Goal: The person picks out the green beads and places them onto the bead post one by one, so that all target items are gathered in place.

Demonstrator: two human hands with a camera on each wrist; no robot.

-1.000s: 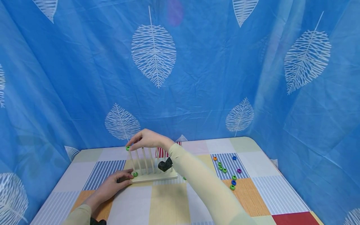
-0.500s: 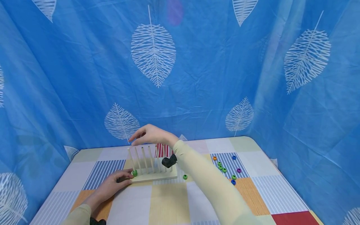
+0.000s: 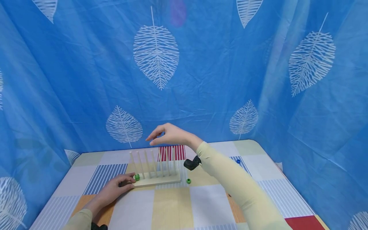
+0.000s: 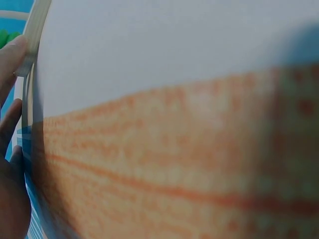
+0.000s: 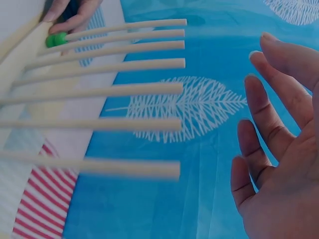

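- Head: left hand (image 3: 116,187) grips the peg rack (image 3: 158,182) at its left end on the tabletop (image 3: 172,207); green beads (image 3: 137,177) ring the leftmost peg (image 3: 134,163).
- Left wrist: a fingertip (image 4: 16,47) touches the rack's edge.
- Right wrist: right hand (image 5: 294,159), grip loosely spread, holds nothing.

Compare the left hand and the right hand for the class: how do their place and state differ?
The left hand is low, gripping the end of the wooden rack; the right hand hangs above the pegs, holding nothing.
The left hand is beside the green beads; the right hand is well away from them.
Both are bare, below pale sleeves.
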